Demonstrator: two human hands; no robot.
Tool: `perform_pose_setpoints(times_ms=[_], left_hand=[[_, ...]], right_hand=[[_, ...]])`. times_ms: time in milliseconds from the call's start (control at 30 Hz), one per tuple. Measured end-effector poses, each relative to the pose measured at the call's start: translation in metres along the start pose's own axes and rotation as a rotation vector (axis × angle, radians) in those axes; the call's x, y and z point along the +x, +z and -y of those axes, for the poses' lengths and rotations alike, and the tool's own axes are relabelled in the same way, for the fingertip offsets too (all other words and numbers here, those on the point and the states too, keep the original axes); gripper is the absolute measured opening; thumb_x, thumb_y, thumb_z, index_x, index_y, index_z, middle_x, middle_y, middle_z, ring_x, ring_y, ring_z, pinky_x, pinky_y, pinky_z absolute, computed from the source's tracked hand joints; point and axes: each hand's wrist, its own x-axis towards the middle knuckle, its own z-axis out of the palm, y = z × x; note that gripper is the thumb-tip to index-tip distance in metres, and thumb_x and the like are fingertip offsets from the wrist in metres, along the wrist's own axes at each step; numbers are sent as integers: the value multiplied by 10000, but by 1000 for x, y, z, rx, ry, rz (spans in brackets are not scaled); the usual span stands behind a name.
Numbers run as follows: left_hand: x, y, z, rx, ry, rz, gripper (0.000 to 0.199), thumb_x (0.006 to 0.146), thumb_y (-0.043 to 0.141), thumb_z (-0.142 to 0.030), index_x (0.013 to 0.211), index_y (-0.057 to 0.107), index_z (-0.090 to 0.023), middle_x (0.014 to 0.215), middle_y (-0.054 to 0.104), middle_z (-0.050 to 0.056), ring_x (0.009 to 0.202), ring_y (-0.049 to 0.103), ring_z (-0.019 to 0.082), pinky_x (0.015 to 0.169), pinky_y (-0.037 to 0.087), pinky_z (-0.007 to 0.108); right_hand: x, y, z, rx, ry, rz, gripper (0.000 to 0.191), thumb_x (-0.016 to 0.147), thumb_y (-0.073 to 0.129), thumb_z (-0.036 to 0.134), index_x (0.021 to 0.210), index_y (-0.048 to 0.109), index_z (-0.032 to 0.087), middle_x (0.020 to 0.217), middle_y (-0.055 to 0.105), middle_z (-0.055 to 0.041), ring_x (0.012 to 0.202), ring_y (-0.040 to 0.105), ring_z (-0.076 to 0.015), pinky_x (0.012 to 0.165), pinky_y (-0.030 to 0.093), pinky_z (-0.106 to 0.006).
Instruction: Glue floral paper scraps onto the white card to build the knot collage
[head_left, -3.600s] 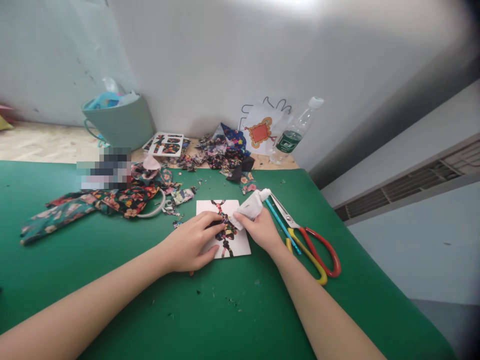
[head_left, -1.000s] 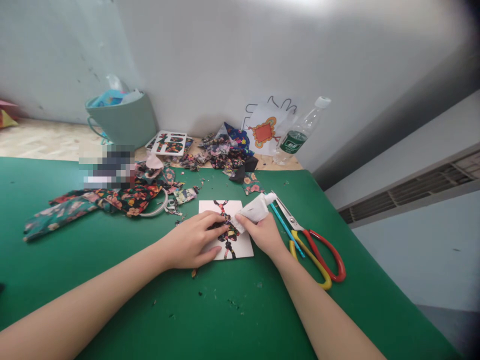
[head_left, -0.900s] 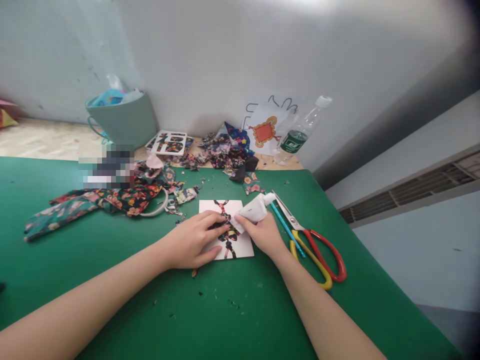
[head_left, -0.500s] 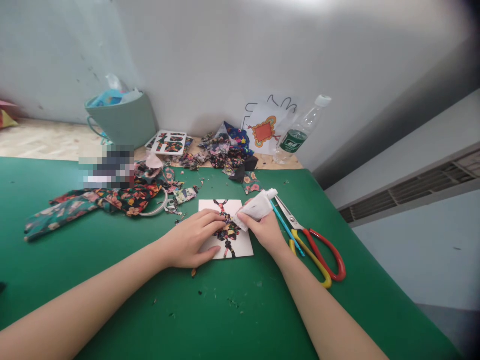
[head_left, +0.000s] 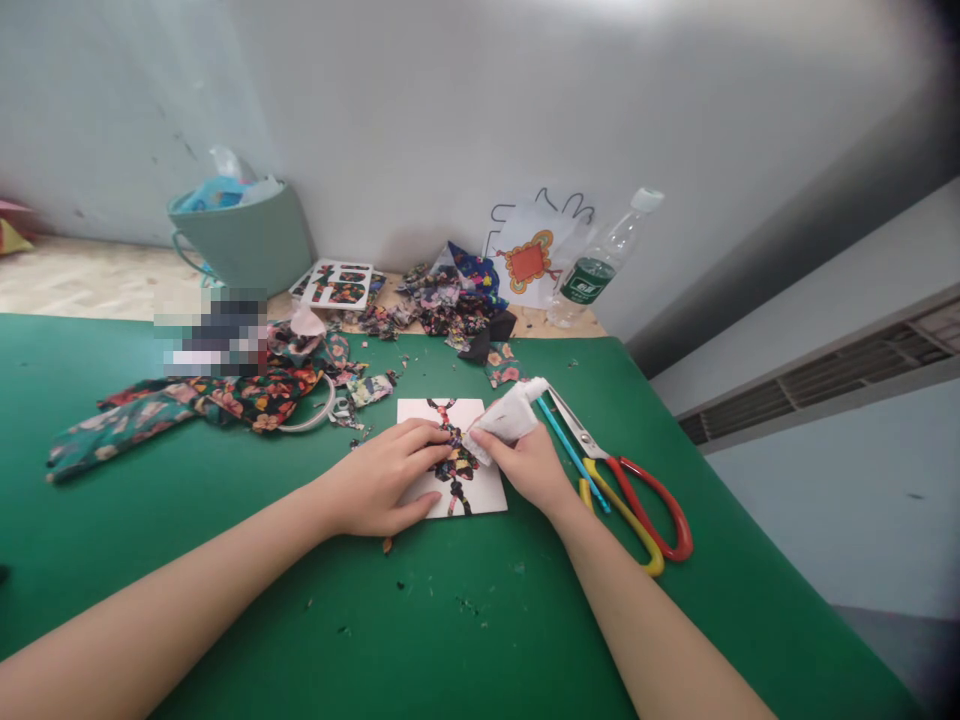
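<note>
A white square card [head_left: 487,492] with a patterned fabric design [head_left: 456,462] lies on the green table mat. My left hand [head_left: 390,475] rests flat on the card's left part, fingers apart, its fingertips touching the design. In my right hand [head_left: 529,462] is a white tube [head_left: 513,412], gripped between thumb and fingers over the card's upper right edge. The tube's capped-looking end points up and right. Beside my right hand lie a blue pencil [head_left: 571,450] and scissors with red and yellow handles [head_left: 634,500].
Behind the card are fabric scraps [head_left: 457,295], a clear bottle [head_left: 589,280], a picture [head_left: 529,262] against the wall and a stack of cards [head_left: 341,285]. To the left are a green bucket [head_left: 251,245] and floral cloth [head_left: 255,400] with a white ring [head_left: 319,412].
My right hand and the white tube have shifted slightly left. The left hand and the card remain in place.
</note>
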Motion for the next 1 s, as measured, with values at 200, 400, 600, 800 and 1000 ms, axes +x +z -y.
perform_pose_setpoints(times_ms=[200,400,600,800,1000], left_hand=[[0,0,1,14,-12,17,450,790,491,-283,1205,433,-119,1204,449,133,1176,345,249,998,329,402],[-1,-1,2,6,3,1,437,789,491,-285,1192,434,-127,1204,464,133,1160,368,251,975,352,421],[-2,-1,3,11,9,10,429,793,489,-281,1190,438,-123,1225,458,132,1174,358,242,985,347,406],[-2,0,4,-4,9,1,436,784,501,-270,1191,443,-125,1224,462,134,1169,368,247,977,355,411],[-1,-1,6,-36,-6,4,438,783,499,-251,1205,445,-147,1219,479,112,1167,376,241,976,357,410]], right_hand=[[-2,0,6,-50,-40,-7,214,704,582,353,811,601,168,785,646,-66,719,596,-210,673,459,-327],[-1,1,3,-16,-21,-13,227,701,581,370,796,590,165,778,645,-61,725,590,-213,678,455,-334],[0,1,4,99,-22,-48,224,685,591,363,777,557,162,766,637,-51,714,582,-205,656,450,-320],[-1,2,6,84,7,-41,247,676,604,367,795,548,158,768,632,-54,714,585,-202,660,449,-316],[-3,2,4,21,9,-5,248,694,590,391,775,573,158,755,647,-61,701,592,-206,651,455,-317]])
